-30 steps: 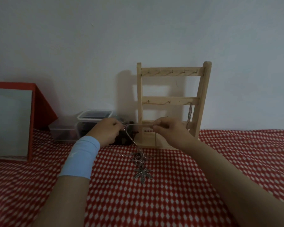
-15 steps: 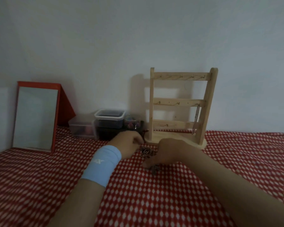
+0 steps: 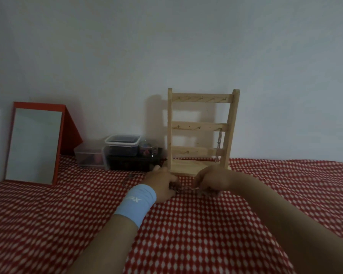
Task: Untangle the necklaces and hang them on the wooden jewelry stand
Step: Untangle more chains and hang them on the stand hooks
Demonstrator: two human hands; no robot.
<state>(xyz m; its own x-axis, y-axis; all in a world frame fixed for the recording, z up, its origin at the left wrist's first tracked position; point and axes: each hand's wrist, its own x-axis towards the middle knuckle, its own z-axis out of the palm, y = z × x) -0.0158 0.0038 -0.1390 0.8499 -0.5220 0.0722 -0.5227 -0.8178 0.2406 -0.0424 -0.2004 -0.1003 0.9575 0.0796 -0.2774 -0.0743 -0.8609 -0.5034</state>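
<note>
On the tabletop (image 3: 186,234), covered in a red cloth with white dots, the left hand (image 3: 162,183), with a light blue wristband (image 3: 136,204) behind it, and the right hand (image 3: 211,179) lie low and close together. Each has its fingers curled, pinching the tangled silver necklaces (image 3: 186,189) stretched between them just above the cloth. Just beyond stands the pale wooden jewelry stand (image 3: 231,125), one thin silver chain (image 3: 219,143) hanging from the right end of its middle bar, and farther left are stacked clear plastic containers (image 3: 122,144) and a red-framed mirror (image 3: 35,145).
</note>
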